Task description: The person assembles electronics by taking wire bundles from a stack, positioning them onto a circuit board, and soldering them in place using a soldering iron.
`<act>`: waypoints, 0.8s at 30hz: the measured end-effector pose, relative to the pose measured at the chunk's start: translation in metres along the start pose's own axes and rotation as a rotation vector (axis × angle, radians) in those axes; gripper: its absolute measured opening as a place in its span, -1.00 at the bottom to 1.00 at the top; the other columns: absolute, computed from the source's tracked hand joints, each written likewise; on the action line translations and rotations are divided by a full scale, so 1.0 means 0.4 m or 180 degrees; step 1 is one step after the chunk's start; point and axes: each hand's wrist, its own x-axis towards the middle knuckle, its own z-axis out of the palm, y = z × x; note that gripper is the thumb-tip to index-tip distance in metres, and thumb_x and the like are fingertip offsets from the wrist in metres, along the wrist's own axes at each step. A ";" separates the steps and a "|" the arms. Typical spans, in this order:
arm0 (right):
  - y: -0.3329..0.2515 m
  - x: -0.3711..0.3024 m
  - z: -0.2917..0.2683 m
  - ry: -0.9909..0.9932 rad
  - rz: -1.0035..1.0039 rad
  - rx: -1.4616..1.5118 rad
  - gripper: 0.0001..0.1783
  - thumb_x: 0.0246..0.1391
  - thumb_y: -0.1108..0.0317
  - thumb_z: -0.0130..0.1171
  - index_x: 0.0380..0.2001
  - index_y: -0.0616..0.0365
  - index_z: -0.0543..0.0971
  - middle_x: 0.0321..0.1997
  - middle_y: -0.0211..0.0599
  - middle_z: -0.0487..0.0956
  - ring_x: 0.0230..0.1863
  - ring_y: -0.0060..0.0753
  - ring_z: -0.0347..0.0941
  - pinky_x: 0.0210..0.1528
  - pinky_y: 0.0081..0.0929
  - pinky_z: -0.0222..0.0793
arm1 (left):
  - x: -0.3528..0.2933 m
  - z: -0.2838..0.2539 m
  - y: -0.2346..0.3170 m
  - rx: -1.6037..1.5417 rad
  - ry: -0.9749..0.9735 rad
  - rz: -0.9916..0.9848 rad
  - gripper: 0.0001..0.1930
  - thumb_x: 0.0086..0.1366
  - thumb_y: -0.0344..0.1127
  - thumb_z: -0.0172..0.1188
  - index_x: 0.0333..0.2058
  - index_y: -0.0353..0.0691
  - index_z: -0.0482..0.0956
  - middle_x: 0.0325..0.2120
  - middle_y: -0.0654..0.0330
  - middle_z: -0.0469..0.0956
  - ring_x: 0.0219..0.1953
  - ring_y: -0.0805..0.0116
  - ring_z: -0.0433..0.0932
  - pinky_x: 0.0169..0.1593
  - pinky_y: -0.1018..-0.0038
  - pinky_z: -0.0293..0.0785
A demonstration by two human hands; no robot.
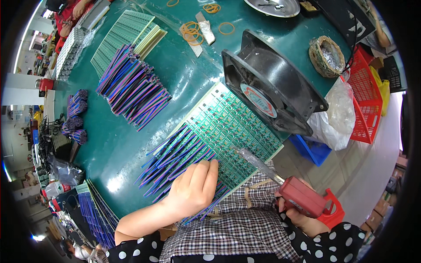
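Observation:
A green circuit board panel (239, 115), covered with rows of small parts, lies at the table's near edge. Thin blue, black and pink wires (169, 151) fan out leftward from its left side. My left hand (195, 186) is closed in a pinch over the wires, fingertips at the board; the wire end between them is mostly hidden. In my right hand (302, 219) is a red soldering gun (302, 196), gripped by its handle. Its metal barrel points up and left, with the tip over the board, a little right of my left fingertips. Whether the tip touches is unclear.
A black fan (272, 83) stands right behind the board. Farther left lie a wire bundle (133, 87) and stacked boards (125, 37). Rubber bands (191, 33), a metal dish (274, 6) and a tape-wrapped ring (326, 56) lie at the back. Red crates (366, 98) stand right.

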 end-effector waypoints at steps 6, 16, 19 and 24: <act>-0.010 0.052 -0.004 -0.0211 -0.0662 0.0919 -0.20 -0.13 0.20 0.45 0.09 0.48 0.35 -0.47 -0.32 0.64 -0.51 -0.43 0.60 -0.39 -0.57 0.50 | 0.005 0.024 0.000 0.0744 0.0096 0.0437 -0.74 0.00 -0.48 0.16 -0.29 -0.48 0.58 -0.45 0.13 0.50 -0.50 0.46 0.48 -0.53 0.68 0.40; -0.035 0.077 -0.006 -0.0240 -0.1098 0.0034 -0.18 -0.16 0.09 0.46 0.04 0.48 0.41 -0.31 -0.19 0.65 -0.38 -0.29 0.65 -0.33 -0.52 0.55 | 0.010 0.017 -0.002 0.0838 0.0027 0.0526 -0.74 0.00 -0.47 0.15 -0.30 -0.48 0.58 -0.44 0.11 0.52 -0.48 0.44 0.50 -0.51 0.69 0.42; -0.033 0.083 -0.009 -0.0216 -0.1402 -0.0214 -0.19 -0.17 0.08 0.46 0.02 0.48 0.42 -0.27 -0.15 0.64 -0.36 -0.25 0.65 -0.32 -0.49 0.55 | 0.007 0.017 0.005 0.0744 0.0017 0.0426 -0.69 -0.04 -0.48 0.16 -0.26 -0.49 0.57 -0.42 0.09 0.51 -0.49 0.41 0.49 -0.51 0.64 0.43; -0.019 0.078 -0.003 -0.0098 -0.1607 -0.0621 -0.21 -0.19 0.06 0.46 0.00 0.46 0.46 -0.27 -0.15 0.64 -0.37 -0.23 0.64 -0.31 -0.47 0.56 | 0.006 0.021 0.006 0.0676 0.0051 0.0363 -0.63 -0.09 -0.48 0.17 -0.23 -0.49 0.58 -0.40 0.08 0.48 -0.50 0.38 0.48 -0.52 0.59 0.42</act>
